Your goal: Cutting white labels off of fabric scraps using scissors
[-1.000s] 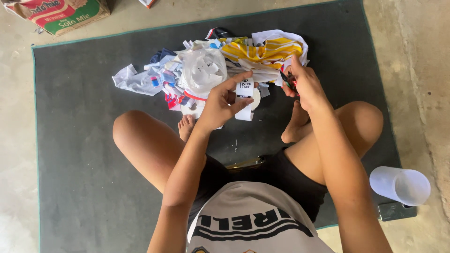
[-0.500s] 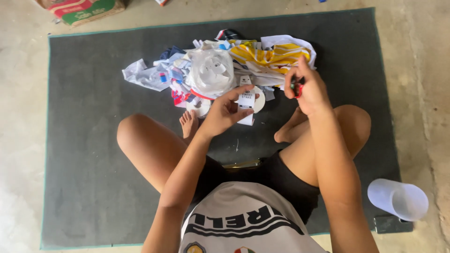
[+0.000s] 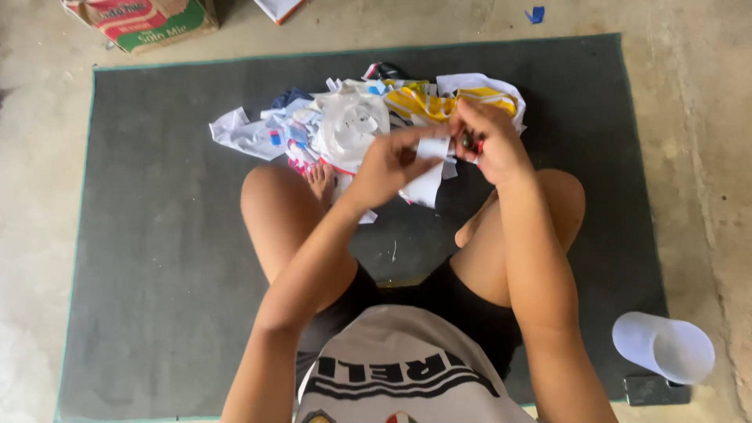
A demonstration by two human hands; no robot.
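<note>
2 hands (image 3: 392, 164) (image 3: 489, 145) pinch paper scrap (image 3: 431, 149).

We look down on a bare grey concrete floor (image 3: 705, 157), stained and mottled, in soft even daylight. A dark grey mat (image 3: 157, 235) with a thin green edge covers most of it. A cardboard box (image 3: 145, 19) printed red and green sits at the top left, just off the mat. A translucent plastic cup (image 3: 666, 348) lies tipped at the mat's lower right corner. A small blue scrap (image 3: 535, 14) lies near the top edge.

Bare arms and legs, black shorts (image 3: 470, 305), grey shirt (image 3: 407, 368) with black lettering
</note>
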